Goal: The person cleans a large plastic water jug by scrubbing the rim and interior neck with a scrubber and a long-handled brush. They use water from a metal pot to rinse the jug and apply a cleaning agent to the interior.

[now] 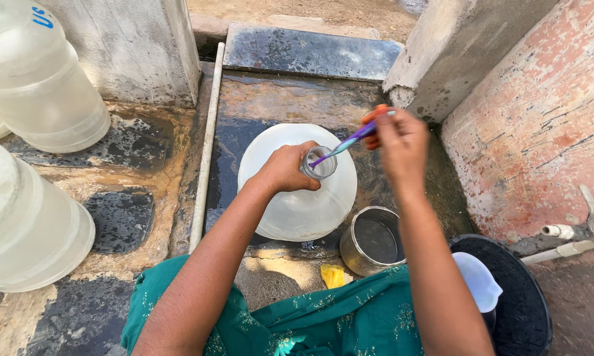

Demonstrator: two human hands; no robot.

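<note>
1. Two large translucent water jugs (36, 86) lie at the left on the wet stone floor (138, 142).
2. A third water jug (297, 198) stands upright at centre, between the arms.
3. A black tub (518, 296) sits at lower right, a steel pot (373, 240) just beside the centre jug.
4. The left hand (285, 168) is closed around that jug's neck (320, 161).
5. The right hand (402, 142) grips a purple toothbrush (349, 142), its head inside the neck.
6. A yellow scrap (332, 275) lies near the pot.

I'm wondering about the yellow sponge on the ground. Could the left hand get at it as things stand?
Probably not at once: the left hand grips the neck of the big water jug. The yellow sponge lies uncovered beside the steel pot, so letting go would free the way.
</note>
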